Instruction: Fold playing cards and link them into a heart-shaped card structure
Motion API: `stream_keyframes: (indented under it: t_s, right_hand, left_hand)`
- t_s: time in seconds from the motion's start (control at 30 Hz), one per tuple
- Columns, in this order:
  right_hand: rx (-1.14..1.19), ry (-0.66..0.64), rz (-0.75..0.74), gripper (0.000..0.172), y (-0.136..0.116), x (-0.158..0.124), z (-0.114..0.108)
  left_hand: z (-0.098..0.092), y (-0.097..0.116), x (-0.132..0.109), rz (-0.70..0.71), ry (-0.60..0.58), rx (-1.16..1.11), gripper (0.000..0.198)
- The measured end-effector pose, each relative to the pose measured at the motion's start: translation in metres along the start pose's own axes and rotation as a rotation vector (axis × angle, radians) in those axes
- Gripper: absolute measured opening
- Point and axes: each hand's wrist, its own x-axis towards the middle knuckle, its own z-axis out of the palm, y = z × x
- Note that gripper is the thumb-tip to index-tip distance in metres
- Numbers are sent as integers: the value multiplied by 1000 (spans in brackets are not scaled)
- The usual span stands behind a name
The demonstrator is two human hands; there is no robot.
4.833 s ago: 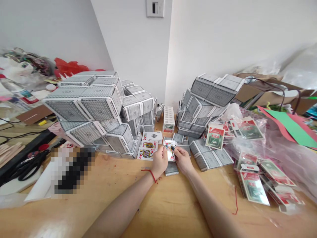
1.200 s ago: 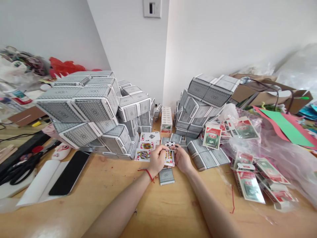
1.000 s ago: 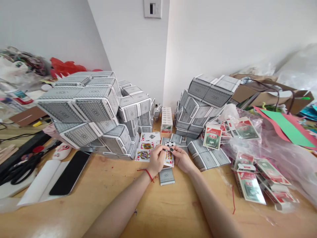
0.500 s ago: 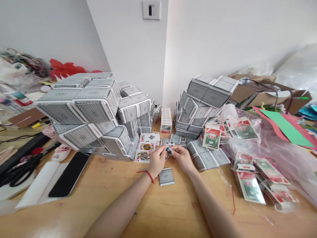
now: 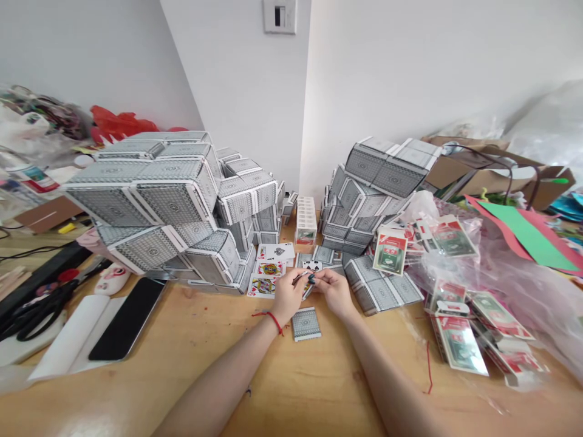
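Observation:
Both hands meet over the table's middle, their fingertips pinched together around a playing card that is mostly hidden by the fingers. My left hand (image 5: 290,296), with a red string at the wrist, is closed on its left side. My right hand (image 5: 335,292) is closed on the right side. Just beyond the fingers a card with black spades (image 5: 312,265) shows; whether it is part of what I hold, I cannot tell. Below the hands lies a folded grey-backed card piece (image 5: 306,324). Left of them are face-up playing cards (image 5: 264,285).
Stacked blocks of folded grey cards rise at left (image 5: 173,200) and right (image 5: 382,173). Between them stands a row of white-edged card boxes (image 5: 306,220). Red-green card packs (image 5: 460,343) and plastic wrap lie right. A black phone (image 5: 127,318) and scissors (image 5: 40,315) lie left.
My fingers have shifted slightly around the card, and more of the spade card shows above them. The folded piece and the stacks have stayed in place.

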Motion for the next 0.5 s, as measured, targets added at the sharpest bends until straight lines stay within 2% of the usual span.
stream_keyframes:
  t_s: [0.2, 0.4, 0.5]
  right_hand:
    - [-76, 51, -74, 15, 3, -1, 3]
    - [171, 112, -4, 18, 5, 2, 0]
    - [278, 170, -6, 19, 3, 4, -4]
  left_hand:
    - [1, 0, 0, -6, 26, 42, 14]
    - [3, -1, 4, -80, 121, -82, 23]
    - [5, -3, 4, -136, 132, -93, 25]
